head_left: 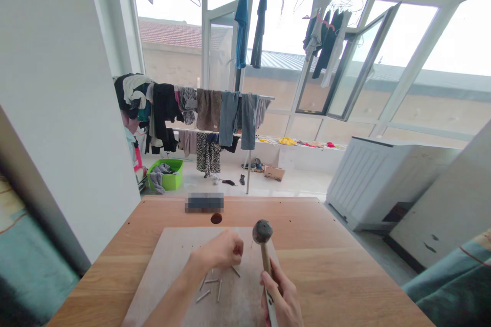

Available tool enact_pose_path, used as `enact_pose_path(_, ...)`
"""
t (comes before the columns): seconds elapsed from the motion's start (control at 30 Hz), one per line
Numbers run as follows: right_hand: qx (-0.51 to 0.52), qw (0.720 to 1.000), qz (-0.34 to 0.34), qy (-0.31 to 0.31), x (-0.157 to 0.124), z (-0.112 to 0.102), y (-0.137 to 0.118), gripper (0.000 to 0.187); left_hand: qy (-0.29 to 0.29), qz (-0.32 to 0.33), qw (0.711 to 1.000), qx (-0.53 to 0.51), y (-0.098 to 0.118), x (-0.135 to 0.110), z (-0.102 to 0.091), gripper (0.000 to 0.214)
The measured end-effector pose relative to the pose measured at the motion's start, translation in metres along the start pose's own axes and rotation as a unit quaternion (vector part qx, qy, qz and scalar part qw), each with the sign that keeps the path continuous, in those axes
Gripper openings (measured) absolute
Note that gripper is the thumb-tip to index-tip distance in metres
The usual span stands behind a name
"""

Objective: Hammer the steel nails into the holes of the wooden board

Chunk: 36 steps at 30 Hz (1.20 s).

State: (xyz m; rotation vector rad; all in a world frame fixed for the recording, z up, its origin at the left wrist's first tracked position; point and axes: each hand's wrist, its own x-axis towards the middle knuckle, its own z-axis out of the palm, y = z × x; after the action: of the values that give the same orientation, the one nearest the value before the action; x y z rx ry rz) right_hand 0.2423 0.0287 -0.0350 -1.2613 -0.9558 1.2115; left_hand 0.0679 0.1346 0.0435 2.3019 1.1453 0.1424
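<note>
My right hand [281, 294] grips the wooden handle of a hammer [263, 237], whose dark round head is raised over the far part of a pale board [174, 255]. My left hand [224, 249] is closed in a pinch on the board, just left of the hammer head; what it pinches is too small to make out. Several loose nails [211, 282] lie on the board under and near my left wrist.
The board lies on a wooden table [326, 265] with a round hole [216, 218] near its far edge and a blurred dark object [204, 202] beyond. Behind stand a clothes rack [215, 112], a green basket [168, 172], a white appliance [379, 179] and open windows.
</note>
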Motion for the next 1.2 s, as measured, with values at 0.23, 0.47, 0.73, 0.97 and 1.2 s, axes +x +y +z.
enact_pose_path(0.23, 0.005, 1.000, -0.010, 0.024, 0.001, -0.001, 0.002, 0.087, -0.022, 0.010, 0.999, 0.039, 0.009, -0.006, 0.009, 0.016)
enact_pose_path(0.47, 0.025, 0.999, -0.009, 0.043, -0.003, 0.006, -0.004, 0.090, 0.028, -0.017, 0.999, -0.019, -0.001, 0.002, 0.009, 0.008)
enact_pose_path(0.73, 0.007, 0.999, -0.017, 0.030, 0.001, 0.002, -0.002, 0.088, 0.205, 0.005, 0.941, -0.268, -0.038, 0.021, 0.021, 0.027)
enact_pose_path(0.97, 0.025, 0.999, -0.032, -0.009, 0.001, 0.001, 0.001, 0.085, 0.204, 0.019, 0.947, -0.247, -0.036, 0.024, 0.033, 0.020)
enact_pose_path(1.2, 0.010, 0.999, -0.024, -0.019, 0.004, -0.002, 0.005, 0.088, 0.204, 0.021, 0.946, -0.253, -0.038, 0.024, 0.035, 0.017)
